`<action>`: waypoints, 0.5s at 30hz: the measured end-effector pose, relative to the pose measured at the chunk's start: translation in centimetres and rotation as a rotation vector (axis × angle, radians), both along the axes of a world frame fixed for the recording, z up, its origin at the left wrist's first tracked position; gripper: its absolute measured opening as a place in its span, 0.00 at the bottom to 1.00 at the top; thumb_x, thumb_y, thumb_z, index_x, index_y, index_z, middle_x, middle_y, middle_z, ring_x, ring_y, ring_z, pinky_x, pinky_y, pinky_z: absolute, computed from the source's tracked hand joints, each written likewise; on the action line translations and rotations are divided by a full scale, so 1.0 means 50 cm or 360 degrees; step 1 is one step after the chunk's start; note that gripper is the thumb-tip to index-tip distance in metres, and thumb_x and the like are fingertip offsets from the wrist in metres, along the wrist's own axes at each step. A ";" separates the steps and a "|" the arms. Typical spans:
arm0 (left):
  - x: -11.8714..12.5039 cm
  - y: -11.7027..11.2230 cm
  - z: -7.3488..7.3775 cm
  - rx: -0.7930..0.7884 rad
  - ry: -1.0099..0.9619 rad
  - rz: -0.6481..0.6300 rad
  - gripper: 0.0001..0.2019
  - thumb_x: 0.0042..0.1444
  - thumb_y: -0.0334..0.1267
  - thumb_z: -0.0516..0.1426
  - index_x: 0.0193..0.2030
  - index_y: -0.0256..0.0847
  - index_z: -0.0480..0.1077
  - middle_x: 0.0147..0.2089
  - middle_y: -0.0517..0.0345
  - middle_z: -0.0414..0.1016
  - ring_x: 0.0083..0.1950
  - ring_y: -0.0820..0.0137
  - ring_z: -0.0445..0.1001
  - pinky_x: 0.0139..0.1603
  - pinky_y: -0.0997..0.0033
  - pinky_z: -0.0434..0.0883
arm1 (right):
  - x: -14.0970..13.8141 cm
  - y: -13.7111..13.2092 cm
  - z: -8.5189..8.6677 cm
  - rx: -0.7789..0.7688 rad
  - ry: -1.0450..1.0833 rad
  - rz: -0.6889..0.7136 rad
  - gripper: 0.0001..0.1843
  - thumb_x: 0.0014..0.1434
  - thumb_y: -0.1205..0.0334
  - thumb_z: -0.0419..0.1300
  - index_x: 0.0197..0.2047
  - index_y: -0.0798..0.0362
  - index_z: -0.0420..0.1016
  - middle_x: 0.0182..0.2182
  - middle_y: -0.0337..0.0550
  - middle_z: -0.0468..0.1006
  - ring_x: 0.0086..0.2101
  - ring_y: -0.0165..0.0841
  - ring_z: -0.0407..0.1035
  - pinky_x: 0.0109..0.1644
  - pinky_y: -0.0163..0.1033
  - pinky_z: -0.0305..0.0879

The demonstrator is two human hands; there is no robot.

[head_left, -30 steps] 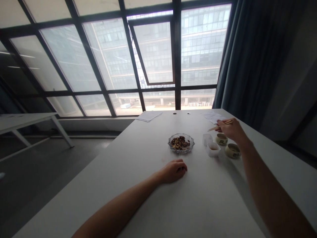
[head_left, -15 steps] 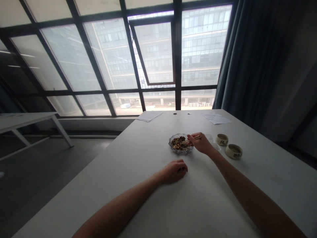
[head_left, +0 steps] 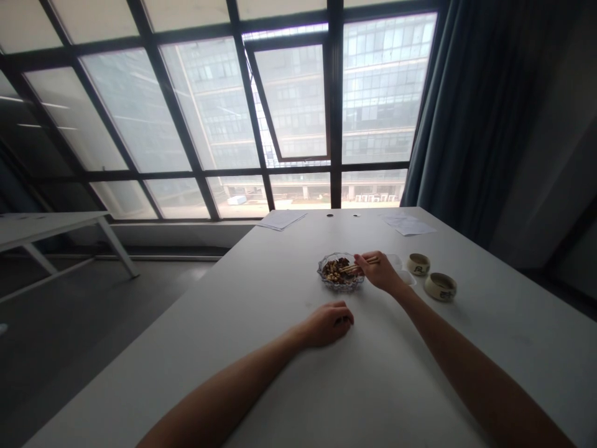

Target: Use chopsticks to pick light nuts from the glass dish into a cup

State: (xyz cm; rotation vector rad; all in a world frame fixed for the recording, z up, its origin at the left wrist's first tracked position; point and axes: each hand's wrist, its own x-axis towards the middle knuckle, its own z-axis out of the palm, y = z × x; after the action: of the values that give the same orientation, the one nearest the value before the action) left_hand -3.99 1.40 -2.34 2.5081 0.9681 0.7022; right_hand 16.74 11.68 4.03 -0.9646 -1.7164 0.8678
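My right hand (head_left: pixel 377 270) is closed around a pair of wooden chopsticks (head_left: pixel 370 262). Their tips reach into a scalloped clear glass bowl (head_left: pixel 341 289), among small brown and tan pieces that look like nuts and dark dried food (head_left: pixel 333 272). On the table just in front of the bowl rests my left hand (head_left: pixel 329 322), its fingers curled in loosely with nothing visible in them. A clear plastic tray (head_left: pixel 407 276) lies partly hidden behind my right hand and wrist.
Two cream ceramic cups with dark characters, a farther one (head_left: pixel 418 264) and a nearer one (head_left: pixel 440 287), stand right of my right hand. Paper sheets lie at the far left (head_left: pixel 282 219) and far right (head_left: pixel 408 223) of the white table (head_left: pixel 261 274). Another table (head_left: pixel 51 224) stands left.
The view has shifted very slightly. My right hand has barely moved, with the chopsticks still in the bowl, and my left hand stays where it was.
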 end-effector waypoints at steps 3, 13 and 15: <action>0.000 0.000 -0.001 -0.0004 -0.0005 0.0014 0.09 0.61 0.29 0.57 0.45 0.40 0.77 0.42 0.54 0.75 0.41 0.70 0.73 0.45 0.76 0.70 | 0.016 -0.007 0.028 0.0012 0.0028 -0.0011 0.26 0.58 0.38 0.66 0.26 0.54 0.79 0.25 0.52 0.83 0.28 0.45 0.81 0.33 0.43 0.79; -0.001 -0.001 0.000 -0.0021 0.0008 0.0011 0.09 0.62 0.30 0.56 0.45 0.39 0.77 0.43 0.54 0.76 0.41 0.70 0.73 0.45 0.76 0.70 | 0.188 -0.013 0.154 0.0041 0.0046 -0.0485 0.18 0.60 0.47 0.69 0.35 0.56 0.81 0.31 0.53 0.85 0.29 0.42 0.82 0.35 0.44 0.82; 0.001 0.000 0.000 -0.0025 0.0009 0.0015 0.09 0.62 0.30 0.56 0.44 0.39 0.77 0.42 0.54 0.75 0.40 0.70 0.73 0.43 0.76 0.69 | 0.237 -0.002 0.160 0.0075 -0.0051 -0.0669 0.19 0.60 0.46 0.68 0.34 0.56 0.81 0.29 0.54 0.84 0.28 0.43 0.81 0.32 0.45 0.81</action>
State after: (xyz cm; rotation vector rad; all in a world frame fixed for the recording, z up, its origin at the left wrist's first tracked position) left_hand -3.92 1.40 -2.36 2.4946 0.9844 0.6884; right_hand 28.60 11.57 12.03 -1.2538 -1.4753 0.5361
